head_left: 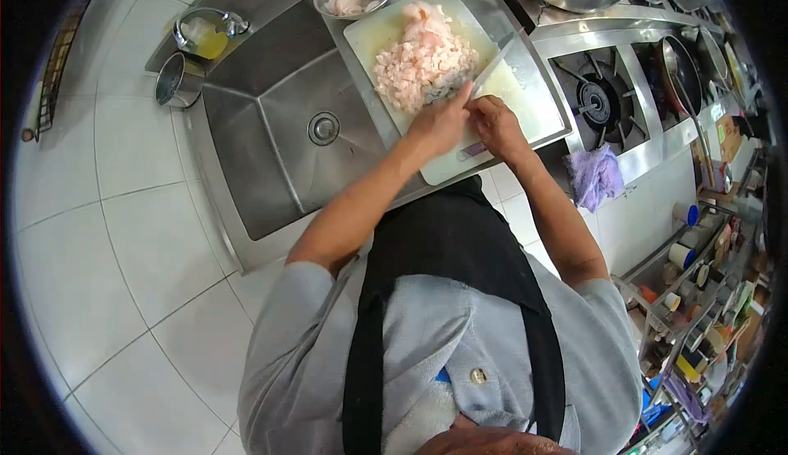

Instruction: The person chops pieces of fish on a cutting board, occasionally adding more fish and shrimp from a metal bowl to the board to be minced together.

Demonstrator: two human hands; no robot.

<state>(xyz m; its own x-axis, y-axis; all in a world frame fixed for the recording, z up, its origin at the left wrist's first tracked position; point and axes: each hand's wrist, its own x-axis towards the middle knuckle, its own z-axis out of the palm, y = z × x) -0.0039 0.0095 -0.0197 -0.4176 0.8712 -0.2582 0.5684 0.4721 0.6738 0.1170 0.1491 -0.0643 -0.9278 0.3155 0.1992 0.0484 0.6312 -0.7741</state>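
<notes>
Left hand at knife, grip unclear

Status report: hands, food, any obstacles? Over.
Left hand and right hand close together by knife, grip unclear. Pale meat heaped on cutting board, mostly diced. Nothing visibly in the way.

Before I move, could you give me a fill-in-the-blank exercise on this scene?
The diced meat lies on a cutting ____.
The left hand and right hand are close together near the blade of a ____.
The round drain is in the bottom of the ____.
The crumpled cloth near the burner is coloured ____.

Missing words: board; knife; sink; purple.
</notes>
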